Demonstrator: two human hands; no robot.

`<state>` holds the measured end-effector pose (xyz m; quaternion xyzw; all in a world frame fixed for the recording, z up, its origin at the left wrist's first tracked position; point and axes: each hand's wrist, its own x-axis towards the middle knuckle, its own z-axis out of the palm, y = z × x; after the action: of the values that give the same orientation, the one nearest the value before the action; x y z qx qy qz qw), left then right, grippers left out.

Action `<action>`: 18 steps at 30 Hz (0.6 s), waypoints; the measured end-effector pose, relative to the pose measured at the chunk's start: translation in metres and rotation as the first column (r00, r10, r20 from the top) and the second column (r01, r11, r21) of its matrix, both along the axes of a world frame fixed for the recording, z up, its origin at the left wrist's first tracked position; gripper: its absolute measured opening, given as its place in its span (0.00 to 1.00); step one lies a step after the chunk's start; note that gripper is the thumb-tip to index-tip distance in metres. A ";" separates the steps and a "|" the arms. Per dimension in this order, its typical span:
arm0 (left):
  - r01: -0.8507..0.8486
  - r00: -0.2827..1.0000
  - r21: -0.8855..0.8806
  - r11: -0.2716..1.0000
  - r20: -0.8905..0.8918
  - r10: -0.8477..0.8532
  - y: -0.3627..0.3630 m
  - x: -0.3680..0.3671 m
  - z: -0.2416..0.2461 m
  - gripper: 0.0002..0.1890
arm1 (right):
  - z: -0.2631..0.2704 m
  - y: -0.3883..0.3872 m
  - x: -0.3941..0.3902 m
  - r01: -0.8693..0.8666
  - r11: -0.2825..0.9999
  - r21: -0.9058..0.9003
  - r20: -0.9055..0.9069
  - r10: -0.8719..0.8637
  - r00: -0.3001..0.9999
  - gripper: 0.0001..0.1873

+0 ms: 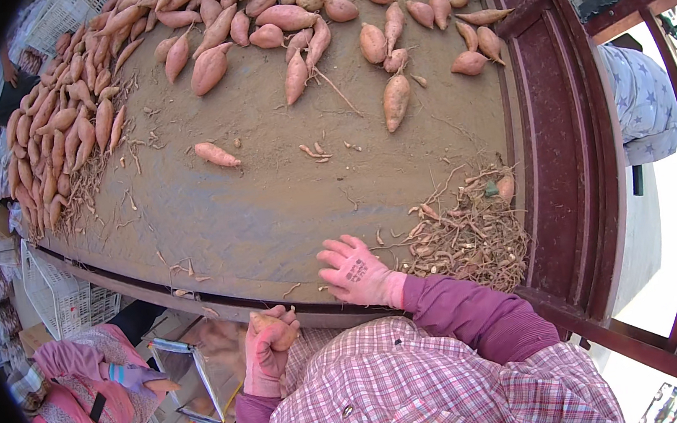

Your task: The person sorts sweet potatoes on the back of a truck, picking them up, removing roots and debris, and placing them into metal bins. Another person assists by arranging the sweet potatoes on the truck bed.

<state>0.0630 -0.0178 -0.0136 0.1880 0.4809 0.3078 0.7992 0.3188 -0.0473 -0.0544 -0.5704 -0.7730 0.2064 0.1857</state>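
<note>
My left hand [268, 347], in a pink glove, grips a sweet potato [282, 334] just off the near edge of the soil-covered table [288, 217]. My right hand [355, 273], also gloved in pink, lies palm down near that edge with its fingers spread and nothing gripped. To its right is a heap of root trimmings [463, 247]. One small sweet potato [217, 155] lies alone farther in on the table. Larger sweet potatoes [211, 70] are scattered across the far part, and a dense pile of them [59, 131] fills the left side.
A dark red metal frame [568, 120] borders the table on the right. White plastic crates [60, 296] stand below at left. A co-worker [101, 393] holds sweet potatoes beside a metal-framed bag [191, 382]. Other people are partly visible at upper left and beyond the right frame.
</note>
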 end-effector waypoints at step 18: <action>0.259 0.913 -0.037 0.965 0.335 -0.232 0.034 0.068 0.010 0.25 | 0.088 -0.046 0.223 0.841 0.540 -0.029 -0.034 -0.842 0.539 0.24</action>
<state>0.1312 0.0166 -0.0032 0.1605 0.3259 0.2123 0.9072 0.5415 -0.0930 0.0339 -0.8674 -0.3995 0.1080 0.2761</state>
